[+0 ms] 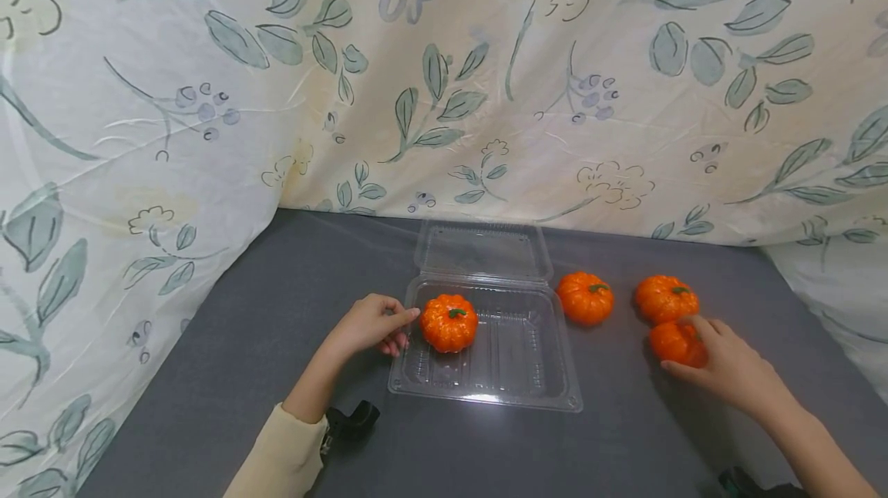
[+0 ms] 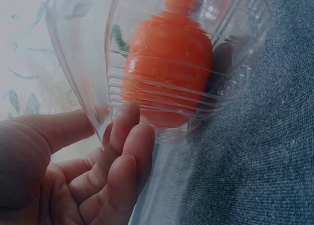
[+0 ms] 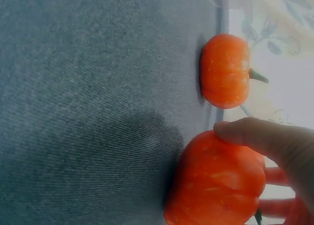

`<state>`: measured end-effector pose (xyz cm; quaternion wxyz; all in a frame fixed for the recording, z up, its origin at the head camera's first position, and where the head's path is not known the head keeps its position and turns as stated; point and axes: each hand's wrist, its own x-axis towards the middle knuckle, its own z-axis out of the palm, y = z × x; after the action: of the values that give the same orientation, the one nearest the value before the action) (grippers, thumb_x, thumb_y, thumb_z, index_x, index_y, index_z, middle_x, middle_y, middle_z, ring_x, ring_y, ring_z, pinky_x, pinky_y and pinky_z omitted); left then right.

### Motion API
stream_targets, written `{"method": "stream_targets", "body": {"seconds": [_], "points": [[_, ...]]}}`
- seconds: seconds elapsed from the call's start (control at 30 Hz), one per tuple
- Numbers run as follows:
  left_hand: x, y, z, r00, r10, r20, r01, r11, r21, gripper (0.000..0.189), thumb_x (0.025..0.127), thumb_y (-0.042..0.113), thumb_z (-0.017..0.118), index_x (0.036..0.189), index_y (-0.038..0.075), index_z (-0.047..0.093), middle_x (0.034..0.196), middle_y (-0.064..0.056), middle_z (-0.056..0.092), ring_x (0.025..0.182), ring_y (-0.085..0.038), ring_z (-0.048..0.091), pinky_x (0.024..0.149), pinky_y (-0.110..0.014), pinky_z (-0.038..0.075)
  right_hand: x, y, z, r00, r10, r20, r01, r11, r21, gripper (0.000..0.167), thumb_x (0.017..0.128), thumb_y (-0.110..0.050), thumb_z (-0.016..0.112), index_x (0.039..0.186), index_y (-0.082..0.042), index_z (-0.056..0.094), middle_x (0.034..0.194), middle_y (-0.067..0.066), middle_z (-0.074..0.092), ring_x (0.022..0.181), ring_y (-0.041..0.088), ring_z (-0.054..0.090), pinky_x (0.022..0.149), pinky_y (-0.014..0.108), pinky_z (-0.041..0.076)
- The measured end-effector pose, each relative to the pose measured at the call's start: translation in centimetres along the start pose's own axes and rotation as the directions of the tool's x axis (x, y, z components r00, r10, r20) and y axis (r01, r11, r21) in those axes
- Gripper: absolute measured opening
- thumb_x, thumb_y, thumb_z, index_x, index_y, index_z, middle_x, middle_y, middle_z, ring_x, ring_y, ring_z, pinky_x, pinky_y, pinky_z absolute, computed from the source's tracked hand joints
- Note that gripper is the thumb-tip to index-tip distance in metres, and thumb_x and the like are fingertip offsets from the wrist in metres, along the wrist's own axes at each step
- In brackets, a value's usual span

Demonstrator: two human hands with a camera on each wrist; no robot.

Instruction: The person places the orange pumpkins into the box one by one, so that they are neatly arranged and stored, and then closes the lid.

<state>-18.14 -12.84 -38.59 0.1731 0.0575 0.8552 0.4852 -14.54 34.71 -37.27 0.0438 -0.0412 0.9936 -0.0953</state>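
Note:
A clear plastic clamshell container (image 1: pixel 516 355) lies with its lid (image 1: pixel 486 251) folded back. Inside its left half sits a small orange pumpkin (image 1: pixel 449 324) with a green stem. My left hand (image 1: pixel 375 324) pinches the container's left rim, thumb on one side and fingers against the ribbed wall (image 2: pixel 162 85) in the left wrist view. Off to the right, my right hand (image 1: pixel 738 371) holds another orange pumpkin (image 1: pixel 673 342), the thumb on its near side and fingers round the far side. Its stem is mostly hidden by the hand in the head view.
One pumpkin (image 1: pixel 585 299) stands just right of the container. Another pumpkin (image 1: pixel 666 299) is right behind the held one. Dark grey cloth (image 1: pixel 610 436) covers the table. A floral curtain (image 1: pixel 444 97) hangs along the back and sides.

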Motion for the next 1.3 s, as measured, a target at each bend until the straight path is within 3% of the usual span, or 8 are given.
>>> {"method": "stream_targets", "body": {"seconds": [0.13, 0.3, 0.5, 0.63, 0.83, 0.97, 1.13, 1.3], "points": [[0.0, 0.1, -0.1, 1.0, 0.001, 0.005, -0.001, 1.0, 0.005, 0.031, 0.092, 0.029, 0.058, 0.081, 0.001, 0.063, 0.058, -0.005, 0.063, 0.047, -0.02, 0.061, 0.05, -0.036, 0.054, 0.0, 0.0, -0.2, 0.999, -0.054, 0.002, 0.054, 0.998, 0.032, 0.078, 0.072, -0.051, 0.072, 0.118, 0.007, 0.048, 0.114, 0.038, 0.048, 0.098, 0.052, 0.048, 0.073, 0.064, 0.042], [0.1, 0.1, -0.1, 1.0, 0.001, 0.009, -0.001, 1.0, 0.005, 0.031, 0.092, 0.029, 0.058, 0.082, 0.0, 0.064, 0.058, -0.005, 0.063, 0.049, -0.023, 0.062, 0.05, -0.036, 0.054, 0.0, -0.4, -0.9, 0.99, -0.128, 0.058, 0.123, 0.989, 0.086, 0.068, 0.073, -0.046, 0.074, 0.114, 0.004, 0.054, 0.107, 0.023, 0.06, 0.091, 0.035, 0.057, 0.071, 0.051, 0.048], [0.4, -0.1, -0.1, 1.0, -0.006, 0.011, 0.006, 1.0, 0.002, 0.031, 0.092, 0.03, 0.058, 0.08, 0.001, 0.063, 0.058, -0.005, 0.063, 0.047, -0.02, 0.061, 0.05, -0.035, 0.054, 0.0, -0.9, -1.8, 0.955, -0.221, 0.198, 0.189, 0.967, 0.169, 0.054, 0.077, -0.04, 0.072, 0.113, -0.004, 0.055, 0.104, 0.008, 0.063, 0.084, 0.017, 0.058, 0.064, 0.03, 0.048], [0.5, -0.1, -0.1, 1.0, -0.009, 0.014, 0.009, 1.0, 0.004, 0.032, 0.092, 0.03, 0.058, 0.081, 0.001, 0.063, 0.059, -0.005, 0.064, 0.046, -0.017, 0.06, 0.049, -0.035, 0.054, 0.1, -1.0, -2.4, 0.919, -0.246, 0.309, 0.176, 0.955, 0.239, 0.05, 0.081, -0.037, 0.069, 0.115, -0.005, 0.054, 0.108, 0.008, 0.062, 0.089, 0.022, 0.059, 0.067, 0.033, 0.049], [0.6, -0.2, -0.2, 1.0, -0.011, 0.016, 0.011, 1.0, 0.001, 0.031, 0.092, 0.03, 0.058, 0.08, 0.002, 0.063, 0.059, -0.005, 0.064, 0.047, -0.018, 0.061, 0.05, -0.035, 0.054, 0.4, -1.7, -3.4, 0.878, -0.271, 0.395, 0.185, 0.952, 0.243, 0.046, 0.083, -0.036, 0.067, 0.116, -0.006, 0.052, 0.108, 0.004, 0.061, 0.092, 0.023, 0.059, 0.069, 0.032, 0.05], [0.6, -0.2, -0.3, 1.0, -0.015, 0.014, 0.015, 1.0, -0.003, 0.031, 0.092, 0.03, 0.058, 0.08, 0.002, 0.063, 0.06, -0.006, 0.064, 0.047, -0.018, 0.061, 0.05, -0.035, 0.054, 0.5, -2.5, -4.4, 0.847, -0.28, 0.451, 0.165, 0.947, 0.277, 0.044, 0.084, -0.033, 0.066, 0.116, -0.007, 0.052, 0.109, 0.005, 0.06, 0.093, 0.024, 0.058, 0.071, 0.037, 0.049], [0.7, -0.3, -0.3, 1.0, -0.02, 0.008, 0.02, 1.0, -0.001, 0.031, 0.092, 0.03, 0.058, 0.08, 0.003, 0.063, 0.059, -0.006, 0.064, 0.046, -0.016, 0.06, 0.049, -0.033, 0.054, 0.5, -3.3, -5.7, 0.826, -0.318, 0.466, 0.194, 0.936, 0.294, 0.041, 0.086, -0.032, 0.065, 0.117, -0.008, 0.052, 0.11, 0.002, 0.06, 0.092, 0.019, 0.058, 0.07, 0.038, 0.049], [0.7, -0.3, -0.4, 1.0, -0.02, 0.007, 0.02, 1.0, 0.002, 0.031, 0.092, 0.03, 0.058, 0.08, 0.002, 0.063, 0.059, -0.006, 0.064, 0.046, -0.016, 0.059, 0.048, -0.033, 0.053, 0.4, -3.7, -6.6, 0.816, -0.37, 0.443, 0.26, 0.921, 0.289, 0.038, 0.087, -0.03, 0.063, 0.118, -0.01, 0.052, 0.11, -0.001, 0.06, 0.088, 0.003, 0.056, 0.068, 0.027, 0.049]]}}
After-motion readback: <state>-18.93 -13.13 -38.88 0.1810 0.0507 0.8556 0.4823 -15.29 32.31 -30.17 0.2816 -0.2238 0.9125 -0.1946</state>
